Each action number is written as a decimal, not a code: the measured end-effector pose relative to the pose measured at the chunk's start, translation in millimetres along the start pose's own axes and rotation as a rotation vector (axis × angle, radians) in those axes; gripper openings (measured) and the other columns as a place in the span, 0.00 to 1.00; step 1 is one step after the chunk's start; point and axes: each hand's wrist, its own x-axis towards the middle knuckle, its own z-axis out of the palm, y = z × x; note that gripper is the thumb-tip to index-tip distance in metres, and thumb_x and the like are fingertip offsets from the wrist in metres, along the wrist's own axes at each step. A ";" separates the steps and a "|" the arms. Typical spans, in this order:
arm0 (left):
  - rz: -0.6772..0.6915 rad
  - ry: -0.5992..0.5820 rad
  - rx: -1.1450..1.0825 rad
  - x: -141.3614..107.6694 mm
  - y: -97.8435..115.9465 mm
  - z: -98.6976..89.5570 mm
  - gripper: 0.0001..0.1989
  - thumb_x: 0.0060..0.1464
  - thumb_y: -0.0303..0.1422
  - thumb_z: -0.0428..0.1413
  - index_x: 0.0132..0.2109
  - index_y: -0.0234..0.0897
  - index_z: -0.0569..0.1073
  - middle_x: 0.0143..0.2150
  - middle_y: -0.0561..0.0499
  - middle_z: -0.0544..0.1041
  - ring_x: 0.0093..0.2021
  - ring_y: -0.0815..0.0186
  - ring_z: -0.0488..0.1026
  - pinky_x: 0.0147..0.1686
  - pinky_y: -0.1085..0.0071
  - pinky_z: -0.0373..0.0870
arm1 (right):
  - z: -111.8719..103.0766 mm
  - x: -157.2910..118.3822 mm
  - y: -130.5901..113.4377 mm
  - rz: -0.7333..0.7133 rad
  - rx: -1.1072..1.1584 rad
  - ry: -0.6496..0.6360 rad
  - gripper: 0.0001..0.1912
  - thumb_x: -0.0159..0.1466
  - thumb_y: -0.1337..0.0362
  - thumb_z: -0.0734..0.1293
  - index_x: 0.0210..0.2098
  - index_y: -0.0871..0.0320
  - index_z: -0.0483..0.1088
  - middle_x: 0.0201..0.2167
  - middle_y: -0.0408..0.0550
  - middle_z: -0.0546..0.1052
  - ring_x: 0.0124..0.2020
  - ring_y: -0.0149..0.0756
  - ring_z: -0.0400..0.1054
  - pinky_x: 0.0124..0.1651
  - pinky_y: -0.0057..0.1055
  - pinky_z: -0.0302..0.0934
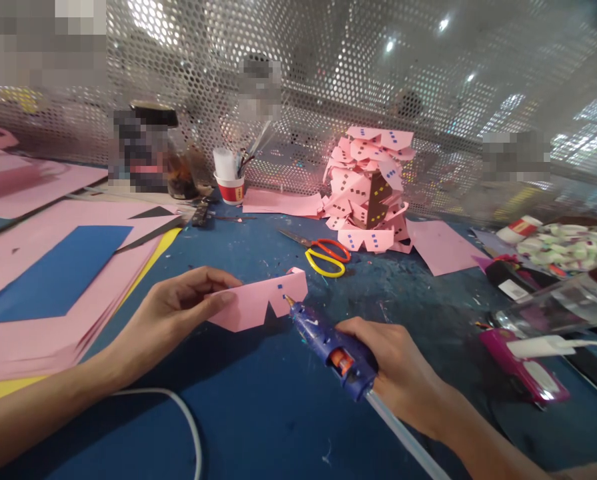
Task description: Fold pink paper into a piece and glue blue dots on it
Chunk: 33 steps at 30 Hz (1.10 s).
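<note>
Between thumb and fingers, my left hand (178, 307) pinches the left end of a pink paper cutout (248, 307), shaped like glasses with a notch at its lower edge. Small blue squares show near its right end. My right hand (393, 360) grips a blue hot glue gun (328, 347) with a clear glue stick sticking out of its back. The gun's nozzle is at the blue squares; whether it touches the paper I cannot tell. Beyond them lie scissors (325, 258) with red and yellow handles.
A tall pile of pink paper cutouts (368, 173) stands at the back. Pink sheets (98, 267) with a blue sheet (63, 273) lie at left. A paper cup (229, 190) holds tools. At right are a magenta device (523, 367) and a clear container (548, 300). A white cable (191, 420) crosses the front.
</note>
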 end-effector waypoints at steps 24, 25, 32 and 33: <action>0.035 -0.027 0.034 -1.2 -0.5 0.0 0.12 0.57 0.42 0.59 0.44 0.41 0.76 0.37 0.54 0.80 0.34 0.69 0.75 0.32 0.78 0.68 | 6.3 -3.3 9.1 -0.066 -0.152 0.019 0.13 0.63 0.70 0.66 0.47 0.56 0.65 0.38 0.42 0.77 0.36 0.33 0.71 0.38 0.28 0.59; 0.035 -0.028 0.031 -1.1 -0.2 0.1 0.12 0.57 0.42 0.59 0.44 0.41 0.76 0.37 0.54 0.80 0.34 0.69 0.75 0.32 0.78 0.68 | 6.2 -3.2 9.0 -0.067 -0.153 0.017 0.12 0.64 0.69 0.66 0.47 0.56 0.65 0.37 0.42 0.77 0.36 0.33 0.72 0.38 0.28 0.59; 0.031 -0.001 -0.001 1.1 -1.4 1.4 0.13 0.57 0.43 0.60 0.44 0.40 0.76 0.37 0.52 0.80 0.34 0.68 0.75 0.33 0.78 0.70 | 5.3 -4.2 7.5 -0.064 -0.144 0.014 0.13 0.64 0.70 0.66 0.47 0.55 0.65 0.37 0.42 0.77 0.36 0.33 0.72 0.38 0.28 0.58; 0.034 -0.003 -0.002 1.2 -2.2 1.3 0.13 0.57 0.43 0.60 0.44 0.40 0.76 0.37 0.52 0.80 0.34 0.68 0.75 0.33 0.78 0.70 | 5.5 -4.1 7.4 -0.065 -0.144 0.013 0.13 0.64 0.70 0.66 0.47 0.55 0.65 0.38 0.43 0.77 0.36 0.33 0.72 0.38 0.28 0.59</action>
